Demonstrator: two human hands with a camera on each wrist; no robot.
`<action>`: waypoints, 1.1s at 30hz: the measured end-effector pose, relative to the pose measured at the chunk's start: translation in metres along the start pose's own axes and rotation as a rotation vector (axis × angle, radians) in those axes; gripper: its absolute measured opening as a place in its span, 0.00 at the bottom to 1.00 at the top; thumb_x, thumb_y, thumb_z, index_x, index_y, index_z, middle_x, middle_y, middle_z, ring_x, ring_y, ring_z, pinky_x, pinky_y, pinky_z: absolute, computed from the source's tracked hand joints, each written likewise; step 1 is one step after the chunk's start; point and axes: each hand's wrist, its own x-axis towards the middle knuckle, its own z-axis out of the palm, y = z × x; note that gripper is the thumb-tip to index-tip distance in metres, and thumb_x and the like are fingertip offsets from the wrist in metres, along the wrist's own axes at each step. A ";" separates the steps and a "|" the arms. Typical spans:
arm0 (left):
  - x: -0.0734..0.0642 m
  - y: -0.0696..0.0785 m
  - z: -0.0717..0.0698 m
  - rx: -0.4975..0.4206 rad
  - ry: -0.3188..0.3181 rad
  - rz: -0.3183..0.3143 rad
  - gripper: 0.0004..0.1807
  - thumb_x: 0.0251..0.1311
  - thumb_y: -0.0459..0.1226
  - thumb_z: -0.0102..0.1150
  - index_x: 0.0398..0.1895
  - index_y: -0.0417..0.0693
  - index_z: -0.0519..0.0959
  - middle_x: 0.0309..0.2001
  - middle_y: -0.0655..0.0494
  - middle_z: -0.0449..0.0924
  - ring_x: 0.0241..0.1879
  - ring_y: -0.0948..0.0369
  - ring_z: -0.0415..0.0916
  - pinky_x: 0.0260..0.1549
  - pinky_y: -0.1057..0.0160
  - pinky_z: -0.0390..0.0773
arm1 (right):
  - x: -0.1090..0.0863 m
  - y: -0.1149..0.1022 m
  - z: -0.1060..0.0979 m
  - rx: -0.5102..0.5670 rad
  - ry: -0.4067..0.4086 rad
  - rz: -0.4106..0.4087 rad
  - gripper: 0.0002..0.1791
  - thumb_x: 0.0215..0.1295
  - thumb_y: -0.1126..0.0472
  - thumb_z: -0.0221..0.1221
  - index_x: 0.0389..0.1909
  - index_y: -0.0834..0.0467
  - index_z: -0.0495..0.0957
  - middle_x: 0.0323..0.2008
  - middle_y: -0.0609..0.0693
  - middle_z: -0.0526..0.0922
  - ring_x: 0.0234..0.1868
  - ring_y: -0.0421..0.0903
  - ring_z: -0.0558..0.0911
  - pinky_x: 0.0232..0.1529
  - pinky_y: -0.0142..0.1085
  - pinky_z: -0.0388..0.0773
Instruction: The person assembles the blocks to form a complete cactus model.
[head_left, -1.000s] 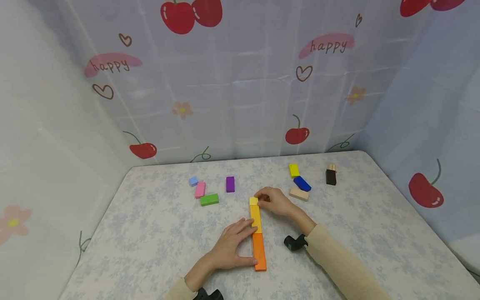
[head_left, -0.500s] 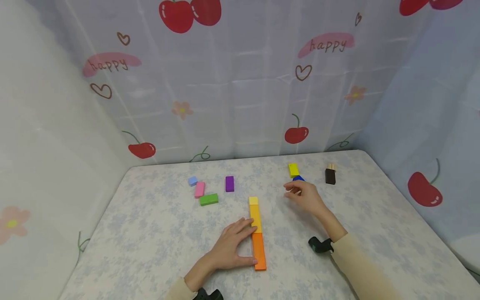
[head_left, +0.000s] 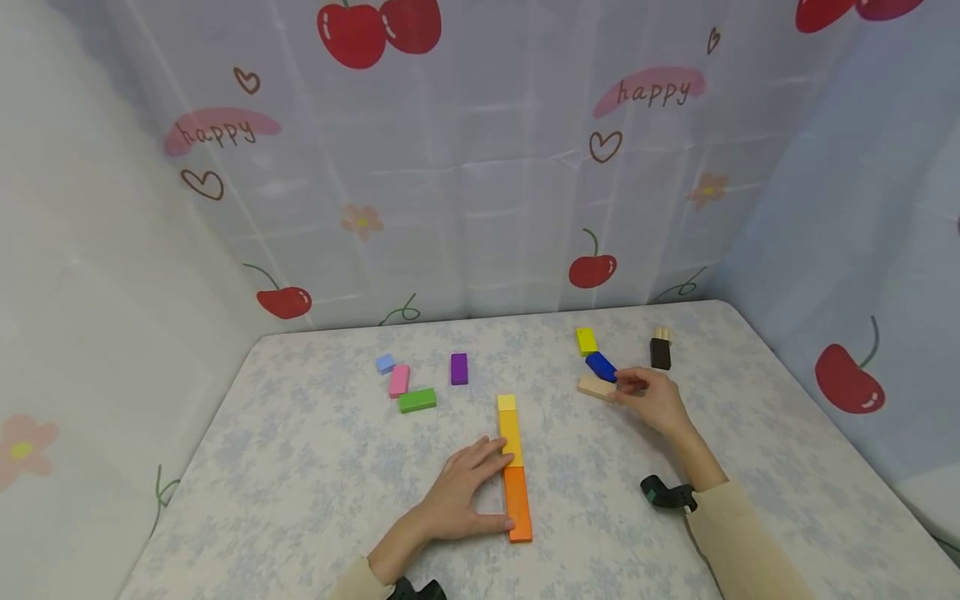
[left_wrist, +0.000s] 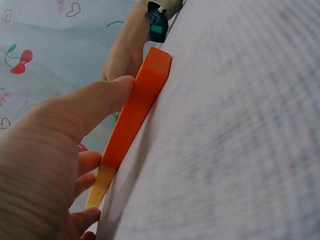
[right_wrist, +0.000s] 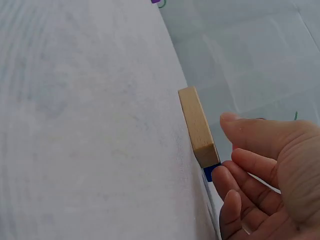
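An orange block [head_left: 518,504], a yellow block [head_left: 511,437] and a small pale yellow block [head_left: 507,402] lie end to end in a line. My left hand [head_left: 467,492] rests along its left side, thumb on the orange block and fingertips at the yellow one. In the left wrist view, the thumb [left_wrist: 117,90] touches the orange block's upper edge. My right hand [head_left: 654,400] is at the near right end of a natural wood block [head_left: 595,387]. Its thumb and fingers stand apart beside that block [right_wrist: 197,122] in the right wrist view, with a blue block [head_left: 601,367] behind.
Beyond the blue block is a bright yellow block [head_left: 587,341]. A dark block [head_left: 660,354] with pale pieces behind it lies far right. Purple [head_left: 459,369], pink [head_left: 399,381], green [head_left: 417,401] and light blue [head_left: 386,363] blocks are at the back left.
My right hand has left the small pale yellow block and moved right, past the blue block, to the natural wood block's end. My left hand has stayed in place.
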 end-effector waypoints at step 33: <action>0.000 -0.001 0.001 0.017 0.016 -0.001 0.44 0.51 0.59 0.67 0.71 0.55 0.67 0.76 0.57 0.57 0.76 0.49 0.50 0.67 0.38 0.56 | -0.001 0.008 0.008 -0.021 0.006 -0.038 0.18 0.57 0.65 0.69 0.48 0.66 0.81 0.39 0.62 0.85 0.39 0.54 0.83 0.35 0.30 0.77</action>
